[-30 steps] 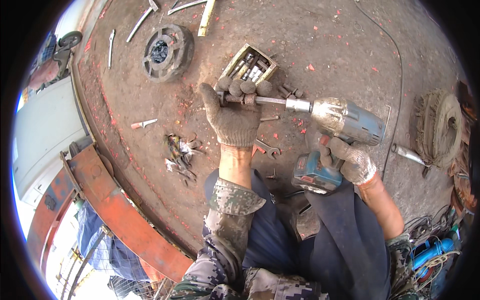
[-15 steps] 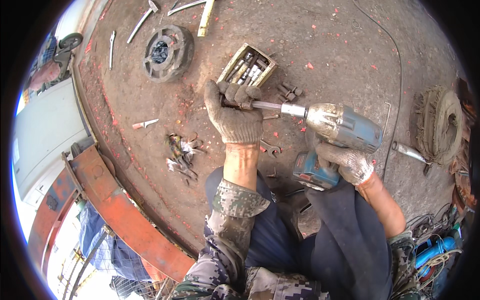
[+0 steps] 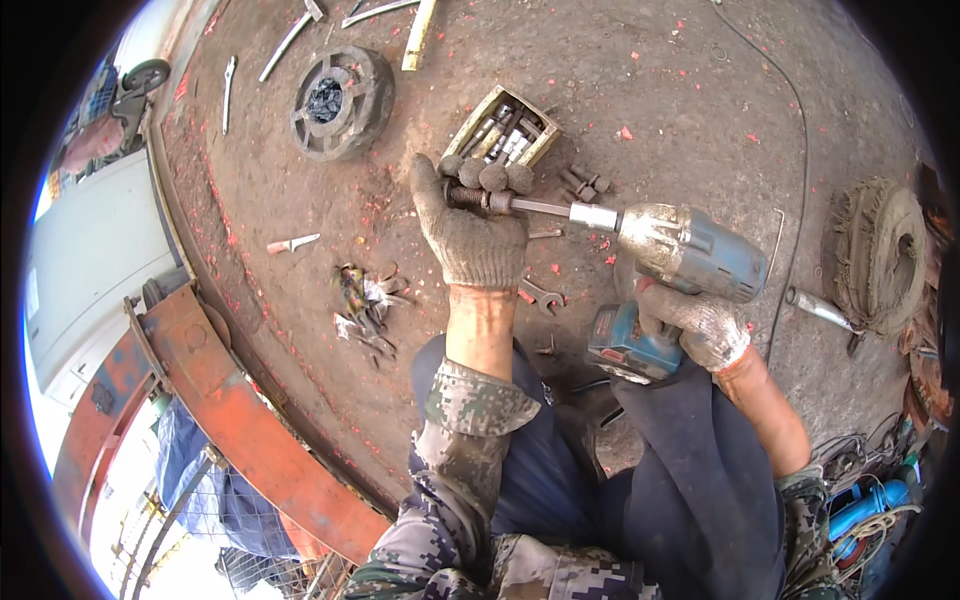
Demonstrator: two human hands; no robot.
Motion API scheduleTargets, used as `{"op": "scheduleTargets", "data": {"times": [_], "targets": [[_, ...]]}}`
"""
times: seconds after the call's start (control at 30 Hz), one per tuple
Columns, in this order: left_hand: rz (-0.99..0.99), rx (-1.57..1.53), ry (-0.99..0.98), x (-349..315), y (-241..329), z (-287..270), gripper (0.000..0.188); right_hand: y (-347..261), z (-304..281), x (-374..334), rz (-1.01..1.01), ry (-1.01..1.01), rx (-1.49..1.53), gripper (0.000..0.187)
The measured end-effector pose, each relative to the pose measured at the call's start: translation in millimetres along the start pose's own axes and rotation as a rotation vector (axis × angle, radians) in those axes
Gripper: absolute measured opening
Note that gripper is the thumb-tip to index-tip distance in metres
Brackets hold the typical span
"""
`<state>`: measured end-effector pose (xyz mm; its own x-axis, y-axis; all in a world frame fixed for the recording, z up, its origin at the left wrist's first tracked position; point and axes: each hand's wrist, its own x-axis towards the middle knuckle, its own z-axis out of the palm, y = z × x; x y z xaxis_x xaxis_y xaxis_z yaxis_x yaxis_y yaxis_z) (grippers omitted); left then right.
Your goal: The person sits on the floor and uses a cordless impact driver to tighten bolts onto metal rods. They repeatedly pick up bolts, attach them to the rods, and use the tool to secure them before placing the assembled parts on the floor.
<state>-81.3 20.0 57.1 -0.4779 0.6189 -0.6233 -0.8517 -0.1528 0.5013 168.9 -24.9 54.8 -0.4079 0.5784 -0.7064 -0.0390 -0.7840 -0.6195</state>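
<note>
My right hand (image 3: 702,325), in a knit work glove, grips the handle of a blue and grey cordless impact wrench (image 3: 700,252). A silver socket (image 3: 594,217) on its nose carries a hex shaft (image 3: 543,207) pointing left. At the shaft's far end lies a dark threaded bolt (image 3: 468,196) with a nut or collar on it. My gloved left hand (image 3: 475,240), palm up, cradles this bolt with its fingers curled over. The fingers hide how the shaft and bolt meet. Just beyond them stands a wooden box (image 3: 552,140) of sockets.
Several bolts (image 3: 583,184) lie right of the box. An open-end wrench (image 3: 543,297), a knife (image 3: 292,244) and dirty gloves (image 3: 368,305) lie on the ground. A wheel-like ring (image 3: 375,100) lies farther off. An orange steel beam (image 3: 250,425) runs along the left; a cable (image 3: 803,150) crosses the right.
My left fingers have loosened and lifted a little, so more of the threaded bolt shows in the palm. The impact wrench has shifted slightly to the right.
</note>
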Motion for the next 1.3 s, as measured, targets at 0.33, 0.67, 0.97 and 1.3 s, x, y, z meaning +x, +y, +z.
{"op": "scheduleTargets", "data": {"times": [0.33,0.67,0.97,1.3], "targets": [[-0.059,-0.033,-0.230,4.9,4.2,-12.4,0.040,18.5,-11.2,3.5,-0.023,-0.024,0.144,0.032],[-0.033,-0.016,-0.263,7.7,5.5,-14.9,0.038,1.4,-3.4,4.7,0.020,-0.082,0.167,0.028],[-0.121,-0.140,-0.283,21.5,7.9,-36.2,0.039,17.4,-15.7,3.6,-0.101,-0.068,-0.004,0.043],[-0.076,-0.107,-0.181,15.8,3.6,-23.6,0.036,16.6,-11.0,11.1,-0.091,-0.024,0.015,0.038]]}}
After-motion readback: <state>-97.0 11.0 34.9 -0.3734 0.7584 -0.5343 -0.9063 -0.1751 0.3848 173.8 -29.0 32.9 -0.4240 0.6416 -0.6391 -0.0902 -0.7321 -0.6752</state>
